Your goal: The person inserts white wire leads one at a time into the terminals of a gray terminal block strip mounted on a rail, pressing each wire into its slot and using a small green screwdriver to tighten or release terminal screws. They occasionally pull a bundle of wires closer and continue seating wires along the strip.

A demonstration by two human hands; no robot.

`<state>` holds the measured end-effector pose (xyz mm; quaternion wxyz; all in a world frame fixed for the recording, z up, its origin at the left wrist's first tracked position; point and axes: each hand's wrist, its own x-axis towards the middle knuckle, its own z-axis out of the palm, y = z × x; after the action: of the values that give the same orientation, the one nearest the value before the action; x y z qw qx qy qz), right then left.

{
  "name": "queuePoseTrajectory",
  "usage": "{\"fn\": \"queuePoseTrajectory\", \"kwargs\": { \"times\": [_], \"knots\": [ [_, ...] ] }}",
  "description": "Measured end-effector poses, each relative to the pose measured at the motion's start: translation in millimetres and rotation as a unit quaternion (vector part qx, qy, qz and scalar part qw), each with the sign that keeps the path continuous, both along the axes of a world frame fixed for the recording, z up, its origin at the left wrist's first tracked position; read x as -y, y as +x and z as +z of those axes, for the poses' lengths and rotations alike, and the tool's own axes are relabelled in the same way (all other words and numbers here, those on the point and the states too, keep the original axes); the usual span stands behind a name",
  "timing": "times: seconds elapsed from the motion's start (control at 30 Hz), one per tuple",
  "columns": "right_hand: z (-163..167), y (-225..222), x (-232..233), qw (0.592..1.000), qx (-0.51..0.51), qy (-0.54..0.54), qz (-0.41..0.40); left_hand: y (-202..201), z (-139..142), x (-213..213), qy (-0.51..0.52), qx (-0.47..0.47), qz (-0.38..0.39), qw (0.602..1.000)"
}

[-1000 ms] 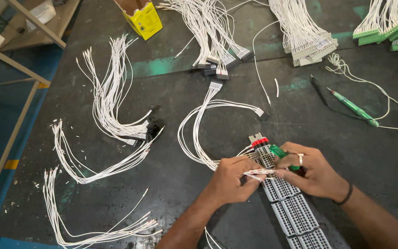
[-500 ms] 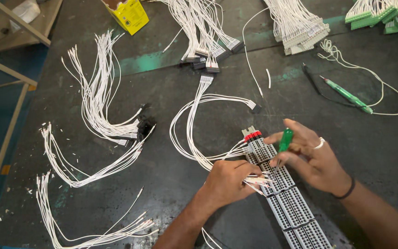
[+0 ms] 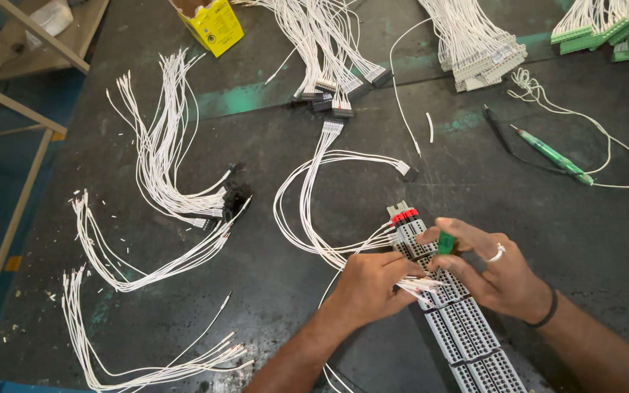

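We are working on a long grey terminal strip (image 3: 451,320) lying near-right on the dark table (image 3: 271,291). Our left hand (image 3: 369,286) is closed, pinching white wire ends (image 3: 420,285) against the strip's left edge. Our right hand (image 3: 491,267) is curled around a small green-handled tool (image 3: 445,242), pressing its tip down onto the strip just near the red-marked far end (image 3: 404,215). Only a few wires from the looped white harness (image 3: 314,196) are reaching the strip; most slots toward the near end are looking empty, so we are judging this early. More wire bundles (image 3: 165,167) are waiting far left, and a green pen-like probe (image 3: 551,155) is lying far right.
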<state>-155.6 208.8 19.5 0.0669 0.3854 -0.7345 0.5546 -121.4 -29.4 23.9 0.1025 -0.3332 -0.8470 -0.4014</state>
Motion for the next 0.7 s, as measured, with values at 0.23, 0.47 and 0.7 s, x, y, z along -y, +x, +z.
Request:
{"fn": "queuePoseTrajectory", "kwargs": {
  "times": [0.23, 0.47, 0.7],
  "knots": [
    [-1, -5, -1, 1.000, 0.018, 0.015, -0.009, -1, -1, 1, -0.004, 0.013, 0.001, 1.000],
    [-3, -1, -3, 0.998, 0.047, -0.039, 0.030, -1, 0, 2, 0.001, 0.011, -0.007, 1.000],
    [16, 0, 6, 1.000, -0.010, 0.014, -0.008, 0, 2, 2, -0.003, 0.019, -0.002, 1.000]
  ]
}}
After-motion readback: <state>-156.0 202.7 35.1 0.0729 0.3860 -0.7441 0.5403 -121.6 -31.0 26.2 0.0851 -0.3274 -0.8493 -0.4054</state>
